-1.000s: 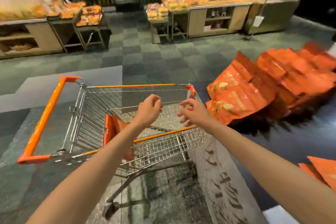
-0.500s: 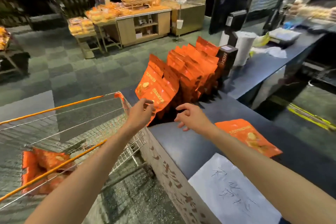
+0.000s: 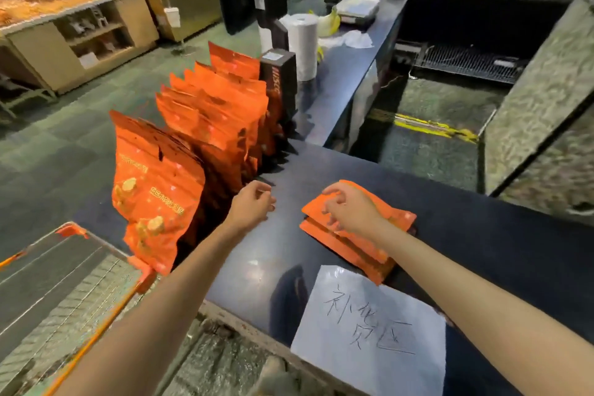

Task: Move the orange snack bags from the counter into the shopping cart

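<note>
single head view, looking down close over counter [image 3: 482, 251]

Both forearms bare to frame bottom — no sleeves, watch or rings seen on left hand [image 3: 252, 205] / right hand [image 3: 352, 210].

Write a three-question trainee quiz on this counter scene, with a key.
1. True or false: the right hand is over the flat orange bags lying on the dark counter.
2. Multiple choice: the row of upright orange bags stands
A. on the floor
B. along the counter's left side
C. inside the shopping cart
3. Fill in: the white sheet near the counter's front edge carries ____ writing.

Key:
1. True; whether the fingers already grip a bag cannot be told.
2. B
3. Handwritten

The left hand holds nothing.
</note>
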A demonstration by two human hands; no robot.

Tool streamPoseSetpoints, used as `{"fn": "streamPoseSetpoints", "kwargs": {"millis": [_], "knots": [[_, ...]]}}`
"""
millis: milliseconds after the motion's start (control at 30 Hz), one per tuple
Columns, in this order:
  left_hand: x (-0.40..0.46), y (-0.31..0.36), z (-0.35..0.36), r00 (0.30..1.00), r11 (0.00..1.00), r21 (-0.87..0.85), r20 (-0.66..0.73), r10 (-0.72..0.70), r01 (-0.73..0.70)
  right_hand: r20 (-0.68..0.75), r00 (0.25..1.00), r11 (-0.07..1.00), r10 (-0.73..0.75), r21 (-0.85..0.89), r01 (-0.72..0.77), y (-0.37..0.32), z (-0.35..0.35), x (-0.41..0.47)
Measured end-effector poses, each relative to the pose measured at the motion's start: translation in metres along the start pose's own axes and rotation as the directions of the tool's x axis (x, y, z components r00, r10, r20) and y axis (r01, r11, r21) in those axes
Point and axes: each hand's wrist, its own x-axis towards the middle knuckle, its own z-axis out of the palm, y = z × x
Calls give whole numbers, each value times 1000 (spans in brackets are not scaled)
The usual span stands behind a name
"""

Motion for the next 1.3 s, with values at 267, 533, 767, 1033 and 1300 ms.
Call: {"fn": "streamPoseSetpoints", "kwargs": {"millis": [267,533,767,1033,1300], "knots": [[93,-46,45,940,972,20,249,-233,235,-95,991,881,99,-455,-131,49,13,60],[133,-90,81,789,875,72,402,-465,479,-87,980,693,178,-697,-187,96,50,113],[160,-107,94,609,778,89,569,-553,622,-93,948,456,304,-860,-230,122,84,132],[169,-99,103,576,761,142,569,-586,634,-46,961,314,272,-940,-133,128,104,132],[151,-97,120,568,767,163,582,-583,620,-5,989,215,148,-976,-37,144,93,120]]}}
